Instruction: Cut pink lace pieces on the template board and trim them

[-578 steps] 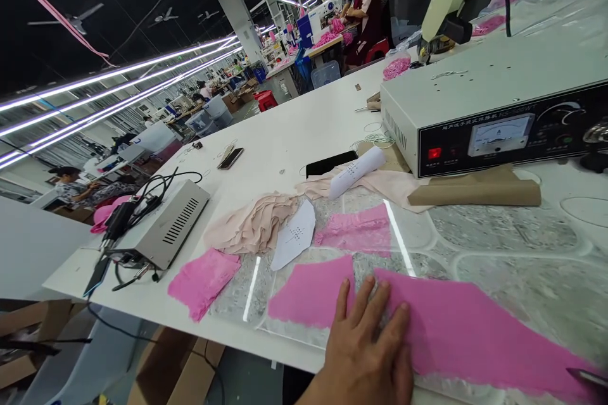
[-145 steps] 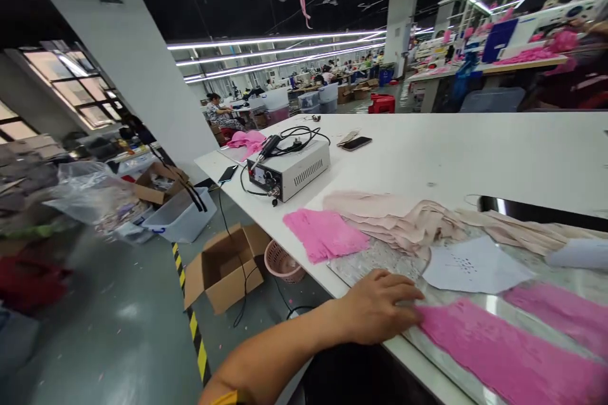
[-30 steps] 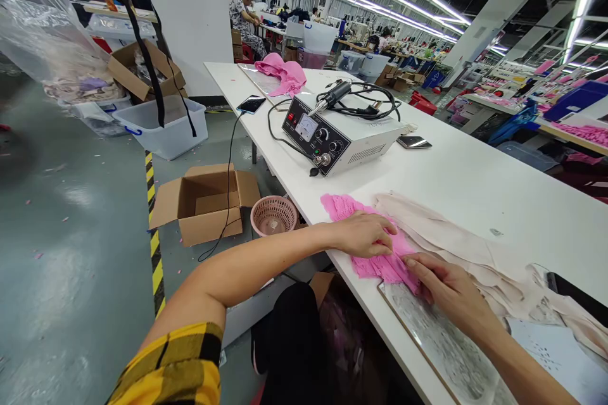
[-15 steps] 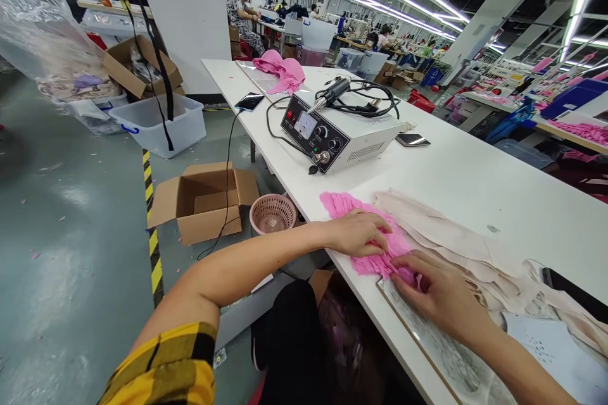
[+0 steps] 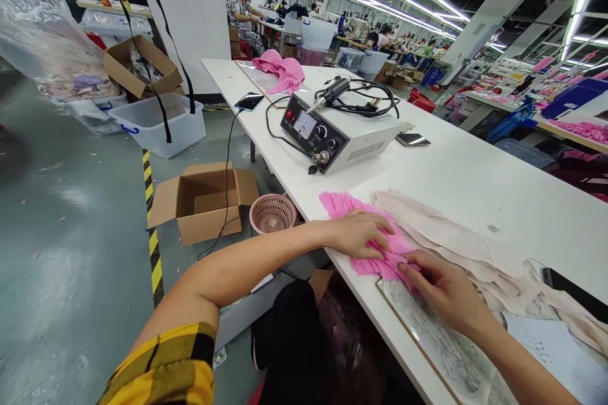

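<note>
A crinkled pink fabric (image 5: 344, 204) lies at the near edge of the white table (image 5: 456, 180). Resting on its middle, my left hand (image 5: 363, 234) has its fingers slightly bent and apart, pressing the cloth down. My right hand (image 5: 439, 281) pinches the right end of the pink fabric between thumb and fingers. Beige fabric strips (image 5: 441, 228) stretch out behind and to the right of the hands. Below my right hand is a flat clear plate (image 5: 427, 323) with a patterned surface, its left corner close to the pink fabric.
A control box (image 5: 365, 133) with a cabled handpiece stands further back, between two phones (image 5: 249, 101) (image 5: 413, 139). Pink pieces (image 5: 282, 69) lie at the far end. A dark object (image 5: 577, 294) is at right. Left on the floor are a carton (image 5: 204, 202) and a basket (image 5: 273, 214).
My right hand has shifted slightly right and up, drawing the end of the pink fabric with it. My left hand has barely moved.
</note>
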Motion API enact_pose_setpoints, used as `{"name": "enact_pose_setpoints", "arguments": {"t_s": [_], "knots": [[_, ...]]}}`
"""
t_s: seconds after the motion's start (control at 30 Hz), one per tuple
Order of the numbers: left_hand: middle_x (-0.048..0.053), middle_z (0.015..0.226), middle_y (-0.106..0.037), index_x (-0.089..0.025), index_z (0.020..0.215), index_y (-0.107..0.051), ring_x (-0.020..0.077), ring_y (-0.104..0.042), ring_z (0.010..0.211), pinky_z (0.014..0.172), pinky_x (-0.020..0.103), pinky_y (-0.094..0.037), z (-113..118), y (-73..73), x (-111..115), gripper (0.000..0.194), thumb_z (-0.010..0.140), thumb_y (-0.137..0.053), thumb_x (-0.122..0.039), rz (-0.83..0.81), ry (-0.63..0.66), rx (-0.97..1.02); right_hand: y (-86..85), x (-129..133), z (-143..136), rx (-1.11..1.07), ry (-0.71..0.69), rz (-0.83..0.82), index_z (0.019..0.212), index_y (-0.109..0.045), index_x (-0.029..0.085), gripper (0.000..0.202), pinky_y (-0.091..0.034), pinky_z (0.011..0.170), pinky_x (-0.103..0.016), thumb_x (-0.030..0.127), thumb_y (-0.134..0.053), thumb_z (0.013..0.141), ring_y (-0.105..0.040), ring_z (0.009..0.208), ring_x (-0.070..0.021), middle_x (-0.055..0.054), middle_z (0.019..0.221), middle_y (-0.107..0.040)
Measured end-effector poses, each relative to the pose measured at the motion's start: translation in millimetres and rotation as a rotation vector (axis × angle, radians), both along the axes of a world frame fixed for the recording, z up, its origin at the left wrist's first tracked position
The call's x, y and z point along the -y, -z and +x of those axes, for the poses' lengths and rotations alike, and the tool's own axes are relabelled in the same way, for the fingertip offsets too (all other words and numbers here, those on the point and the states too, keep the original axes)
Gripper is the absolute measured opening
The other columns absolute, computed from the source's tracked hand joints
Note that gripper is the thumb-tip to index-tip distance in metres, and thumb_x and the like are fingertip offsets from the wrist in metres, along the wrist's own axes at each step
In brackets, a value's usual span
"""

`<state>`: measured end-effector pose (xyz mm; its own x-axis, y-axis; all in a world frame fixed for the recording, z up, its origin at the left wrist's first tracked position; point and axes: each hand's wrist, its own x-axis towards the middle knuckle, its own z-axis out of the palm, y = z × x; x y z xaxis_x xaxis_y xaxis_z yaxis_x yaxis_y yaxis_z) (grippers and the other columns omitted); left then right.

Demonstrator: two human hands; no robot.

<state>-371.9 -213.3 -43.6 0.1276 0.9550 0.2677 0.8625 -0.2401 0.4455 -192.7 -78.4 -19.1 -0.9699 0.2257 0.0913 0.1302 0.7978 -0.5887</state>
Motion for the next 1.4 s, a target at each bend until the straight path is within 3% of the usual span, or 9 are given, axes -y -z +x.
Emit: {"name": "enact_pose_setpoints", "arguments": {"t_s": [0.5,0.73,0.93,1.07,1.13,1.27,1.4], "knots": [[0.014,0.139,-0.055,-0.016,0.101,-0.073,0.0277,-0.046,0.133,0.109,0.045,-0.035,-3,-1.9,-2,0.020,0.091,-0.056,-0.019,0.000,-0.007,-0.023,4.1,-6,2,0.104,0.065,-0.185,0.069,-0.060,0.022,0.037,-0.038,0.044,-0.026,0.053,-0.050,0.087,-0.044,0.045,-0.0132,0.004,0.053,-0.046],[0.013,0.138,-0.056,-0.016,0.102,-0.073,0.0306,-0.043,0.135,0.109,0.046,-0.035,-1,-4.1,0,0.022,0.087,-0.065,-0.030,-0.013,-0.019,-0.045,6.8,-9,4,0.125,0.079,-0.169,0.068,-0.056,0.022,0.038,-0.037,0.043,-0.025,0.054,-0.050,0.088,-0.045,0.045,-0.0128,0.004,0.051,-0.046],[0.014,0.134,-0.058,-0.017,0.095,-0.073,0.0304,-0.044,0.135,0.109,0.051,-0.034,6,-2.9,-7,0.017,0.092,-0.057,-0.024,0.002,-0.056,-0.048,3.9,-5,3,0.070,0.077,-0.068,0.073,-0.056,0.022,0.037,-0.039,0.040,-0.024,0.052,-0.046,0.091,-0.048,0.042,-0.0128,0.004,0.050,-0.049],[0.012,0.131,-0.061,-0.017,0.093,-0.072,0.0269,-0.050,0.130,0.106,0.045,-0.039,7,-3.7,-11,0.017,0.092,-0.056,-0.023,0.028,-0.058,-0.035,10.0,1,2,-0.115,0.121,0.111,0.100,-0.060,0.021,0.029,-0.041,0.045,-0.027,0.044,-0.061,0.082,-0.048,0.045,-0.0143,0.006,0.054,-0.050],[0.011,0.130,-0.062,-0.018,0.098,-0.070,0.0238,-0.053,0.126,0.105,0.040,-0.041,6,-4.0,-11,0.017,0.093,-0.055,-0.023,0.052,-0.073,-0.022,15.3,2,0,-0.216,0.101,0.190,0.110,-0.059,0.022,0.028,-0.043,0.049,-0.028,0.035,-0.055,0.085,-0.050,0.048,-0.0153,0.004,0.059,-0.053],[0.011,0.132,-0.060,-0.018,0.103,-0.069,0.0210,-0.051,0.128,0.109,0.035,-0.037,5,-2.5,4,0.017,0.091,-0.056,-0.020,0.114,-0.122,-0.002,20.0,-2,-2,-0.293,-0.107,0.259,0.091,-0.067,0.025,0.026,-0.049,0.058,-0.026,0.023,-0.041,0.091,-0.062,0.064,-0.0150,-0.003,0.076,-0.064],[0.010,0.136,-0.058,-0.022,0.102,-0.072,0.0273,-0.044,0.135,0.112,0.048,-0.032,7,4.8,33,0.021,0.092,-0.054,-0.020,0.132,-0.138,-0.034,15.6,-1,0,-0.304,-0.211,0.326,0.087,-0.070,0.023,0.026,-0.046,0.051,-0.022,0.019,-0.044,0.091,-0.058,0.054,-0.0108,-0.002,0.075,-0.063]]}}
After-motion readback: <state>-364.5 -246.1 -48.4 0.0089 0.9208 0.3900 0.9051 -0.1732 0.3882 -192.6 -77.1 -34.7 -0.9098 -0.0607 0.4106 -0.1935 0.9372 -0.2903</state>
